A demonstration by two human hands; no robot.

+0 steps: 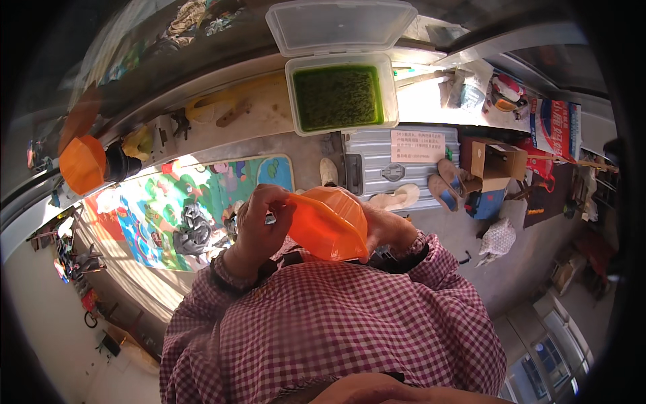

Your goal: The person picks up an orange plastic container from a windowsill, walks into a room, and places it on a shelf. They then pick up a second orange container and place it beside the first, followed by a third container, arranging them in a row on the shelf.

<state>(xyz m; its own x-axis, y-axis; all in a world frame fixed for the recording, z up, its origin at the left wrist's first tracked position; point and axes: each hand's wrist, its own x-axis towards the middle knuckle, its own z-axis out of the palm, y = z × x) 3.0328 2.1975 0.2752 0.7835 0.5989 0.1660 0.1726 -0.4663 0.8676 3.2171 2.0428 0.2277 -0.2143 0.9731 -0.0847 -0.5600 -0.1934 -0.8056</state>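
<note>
An orange faceted plastic bowl (328, 227) is held on its side in front of my chest, its hollow turned toward me. My left hand (262, 222) pinches its rim between thumb and fingers. Around its other side lies my right hand (388, 227), the thumb near the rim and the fingers partly hidden behind the bowl. Beyond the hands, a clear plastic tub (392, 101) on the window sill contains green liquid with dark matter in it, and its translucent lid (340, 25) is folded back. Farther left on the sill is another orange faceted piece (83, 164).
Below the sill stands a silver ribbed case (373, 166) bearing a written sheet. Slippers (444, 187), an open cardboard box (497, 161) and a bubble-wrapped item (497, 237) are to the right. A colourful play mat (151, 222) with a dark bundle covers floor at the left.
</note>
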